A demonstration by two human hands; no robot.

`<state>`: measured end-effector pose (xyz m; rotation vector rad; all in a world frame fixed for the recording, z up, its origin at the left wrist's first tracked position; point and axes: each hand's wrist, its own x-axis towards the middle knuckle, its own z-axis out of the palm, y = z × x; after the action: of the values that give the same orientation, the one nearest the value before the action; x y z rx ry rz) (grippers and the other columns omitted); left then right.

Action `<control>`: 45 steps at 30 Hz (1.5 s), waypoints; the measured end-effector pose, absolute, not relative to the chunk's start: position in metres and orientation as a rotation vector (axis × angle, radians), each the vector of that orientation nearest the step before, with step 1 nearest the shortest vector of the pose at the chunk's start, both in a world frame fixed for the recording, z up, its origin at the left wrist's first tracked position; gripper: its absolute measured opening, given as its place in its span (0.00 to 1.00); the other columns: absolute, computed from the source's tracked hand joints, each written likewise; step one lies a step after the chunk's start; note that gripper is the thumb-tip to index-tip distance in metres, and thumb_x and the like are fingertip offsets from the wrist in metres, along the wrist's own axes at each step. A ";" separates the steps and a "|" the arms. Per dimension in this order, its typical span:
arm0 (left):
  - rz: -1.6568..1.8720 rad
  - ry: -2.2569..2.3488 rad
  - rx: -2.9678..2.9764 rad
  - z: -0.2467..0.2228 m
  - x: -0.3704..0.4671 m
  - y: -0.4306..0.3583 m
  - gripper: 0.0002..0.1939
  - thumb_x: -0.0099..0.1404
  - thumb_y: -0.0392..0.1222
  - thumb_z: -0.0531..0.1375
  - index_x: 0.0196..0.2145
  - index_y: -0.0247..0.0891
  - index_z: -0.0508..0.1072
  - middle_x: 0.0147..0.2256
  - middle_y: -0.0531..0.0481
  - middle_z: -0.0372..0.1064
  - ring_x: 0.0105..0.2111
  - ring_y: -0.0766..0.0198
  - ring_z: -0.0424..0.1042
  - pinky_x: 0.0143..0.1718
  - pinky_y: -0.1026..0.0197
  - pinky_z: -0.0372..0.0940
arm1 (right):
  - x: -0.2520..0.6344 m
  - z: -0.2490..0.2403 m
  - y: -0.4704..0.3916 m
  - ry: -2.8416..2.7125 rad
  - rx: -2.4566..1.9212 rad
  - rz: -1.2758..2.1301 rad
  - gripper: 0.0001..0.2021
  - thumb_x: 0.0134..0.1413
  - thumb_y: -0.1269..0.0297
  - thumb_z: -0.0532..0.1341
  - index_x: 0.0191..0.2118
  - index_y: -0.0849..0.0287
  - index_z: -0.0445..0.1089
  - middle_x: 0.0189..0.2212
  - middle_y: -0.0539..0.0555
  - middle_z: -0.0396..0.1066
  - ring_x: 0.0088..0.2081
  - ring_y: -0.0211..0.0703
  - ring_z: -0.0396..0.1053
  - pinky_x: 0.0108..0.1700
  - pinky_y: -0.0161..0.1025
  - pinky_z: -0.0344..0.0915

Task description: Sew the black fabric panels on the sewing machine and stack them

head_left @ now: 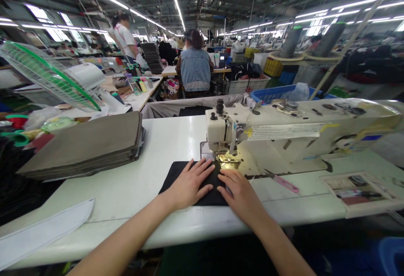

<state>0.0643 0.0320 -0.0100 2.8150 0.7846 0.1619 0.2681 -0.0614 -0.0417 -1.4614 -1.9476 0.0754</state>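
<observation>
Several fingers (206,173) on fabric (211,199) (items (358,193) in tray (372,207))

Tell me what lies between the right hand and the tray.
Pink-handled scissors lie on the table between the right hand and the tray, in the head view.

A fan (82,75) stands left of a blue basket (267,95).

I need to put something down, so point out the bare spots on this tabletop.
One bare patch of tabletop lies between the brown stack and the sewing machine, beyond the black fabric. Another lies in front of the stack, between the white strip and the fabric. Crowded: the fabric, under the left hand and right hand; farther right, snips and a tray.
</observation>
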 end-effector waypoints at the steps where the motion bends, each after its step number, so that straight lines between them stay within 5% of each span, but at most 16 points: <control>1: 0.170 0.784 2.816 -0.009 0.064 0.034 0.30 0.75 0.56 0.50 0.70 0.44 0.54 0.70 0.44 0.47 0.70 0.49 0.46 0.68 0.38 0.42 | 0.268 -0.042 -0.060 -1.947 -1.464 0.066 0.14 0.61 0.70 0.61 0.52 0.58 0.73 0.51 0.61 0.74 0.54 0.53 0.70 0.56 0.56 0.70; 22: 0.158 0.774 2.833 -0.006 0.065 0.048 0.32 0.73 0.54 0.54 0.69 0.43 0.54 0.70 0.42 0.47 0.70 0.49 0.46 0.68 0.39 0.42 | 0.268 -0.040 -0.053 -1.967 -1.493 0.048 0.14 0.62 0.71 0.60 0.52 0.59 0.73 0.52 0.60 0.74 0.54 0.53 0.70 0.56 0.55 0.70; 32: 0.171 0.454 2.785 0.000 0.048 -0.002 0.25 0.75 0.42 0.52 0.68 0.48 0.59 0.68 0.49 0.56 0.69 0.54 0.51 0.69 0.42 0.45 | 0.274 -0.040 -0.099 -2.051 -1.385 0.023 0.14 0.68 0.67 0.56 0.53 0.58 0.73 0.50 0.58 0.76 0.51 0.51 0.72 0.56 0.54 0.69; 45: 0.248 0.545 2.776 -0.007 0.062 0.068 0.21 0.74 0.42 0.53 0.63 0.50 0.67 0.67 0.48 0.58 0.67 0.54 0.56 0.67 0.40 0.49 | 0.276 -0.034 -0.033 -1.991 -1.553 -0.064 0.08 0.65 0.66 0.60 0.46 0.54 0.76 0.43 0.57 0.74 0.46 0.51 0.70 0.49 0.50 0.69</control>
<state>0.0622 0.0685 -0.0071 2.7760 0.5445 0.2481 0.2765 -0.0333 -0.0341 -1.5532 -1.9912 -0.0640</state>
